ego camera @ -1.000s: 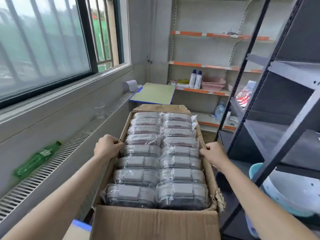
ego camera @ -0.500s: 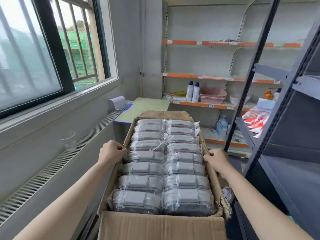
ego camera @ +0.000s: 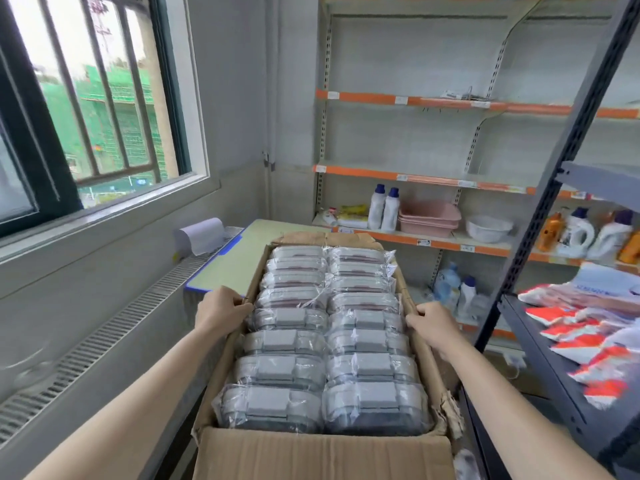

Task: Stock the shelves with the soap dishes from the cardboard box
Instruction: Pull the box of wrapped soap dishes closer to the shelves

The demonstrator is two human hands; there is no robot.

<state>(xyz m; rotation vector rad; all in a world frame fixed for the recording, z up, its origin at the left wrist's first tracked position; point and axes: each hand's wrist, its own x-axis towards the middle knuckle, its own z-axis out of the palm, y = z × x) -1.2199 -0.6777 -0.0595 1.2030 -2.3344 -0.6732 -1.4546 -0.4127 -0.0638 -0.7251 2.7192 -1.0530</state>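
An open cardboard box [ego camera: 322, 455] fills the lower middle of the view. Two rows of several grey soap dishes [ego camera: 325, 334] in clear plastic wrap pack it full. My left hand [ego camera: 220, 308] grips the box's left wall about halfway along, fingers curled over the edge. On the opposite wall my right hand [ego camera: 429, 323] grips the rim the same way. The box is held up between both arms. A wall shelf unit with orange edge strips [ego camera: 433, 176] stands ahead, its upper boards mostly bare.
A dark metal rack [ego camera: 540, 216] rises close on the right, with red and white packets [ego camera: 585, 327] on one level. Detergent bottles [ego camera: 382, 207] and pink basins [ego camera: 429, 218] sit on the wall shelf. A low table [ego camera: 239, 261] and a window-side radiator grille [ego camera: 114, 337] are to the left.
The view has tilted up and turned right, and I have come closer to the orange shelves. Both hands keep the same grip on the box's walls.
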